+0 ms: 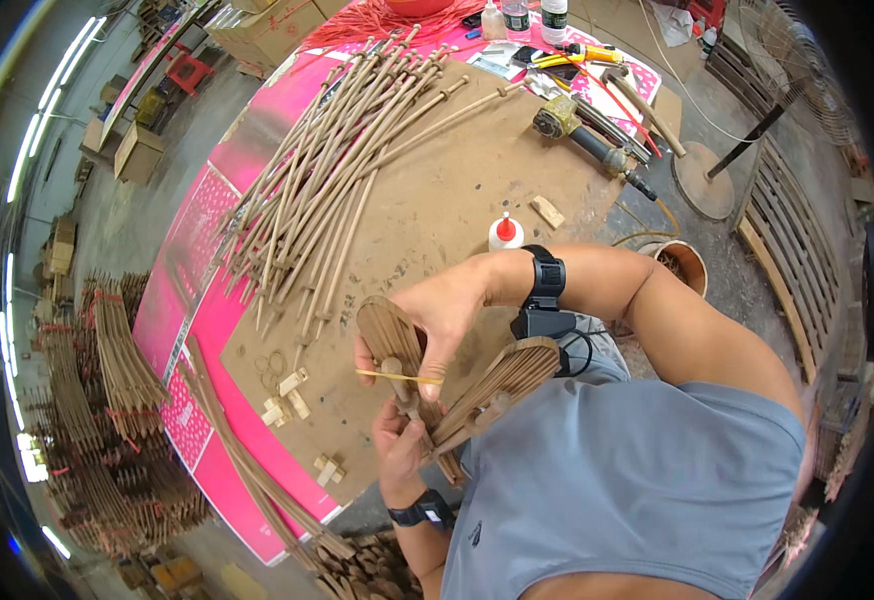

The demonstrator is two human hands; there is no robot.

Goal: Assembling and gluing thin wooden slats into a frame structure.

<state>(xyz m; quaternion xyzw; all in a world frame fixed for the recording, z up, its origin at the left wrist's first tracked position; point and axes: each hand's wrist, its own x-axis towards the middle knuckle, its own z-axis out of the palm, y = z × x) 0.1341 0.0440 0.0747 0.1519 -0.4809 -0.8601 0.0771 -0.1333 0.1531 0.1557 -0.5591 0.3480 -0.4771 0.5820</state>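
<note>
Over the near edge of the table, my right hand (447, 312) spreads a yellow rubber band (397, 377) between its thumb and fingers. The band stretches across a brown wooden assembly with a ribbed, rounded paddle-like part (389, 330). Below it, my left hand (402, 446) grips the assembly near a knobbed wooden peg (393, 370); its fingertips are partly hidden. A second ribbed, fan-shaped wooden part (505, 388) slants toward my grey shirt. How the two ribbed parts join is hidden by my hands.
A heap of thin wooden rods (342, 170) covers the table's far left. A white glue bottle with a red cap (505, 232) stands beyond my right wrist. A power tool with a hose (587, 130) lies at far right. Small wood blocks (292, 392) sit left of my hands.
</note>
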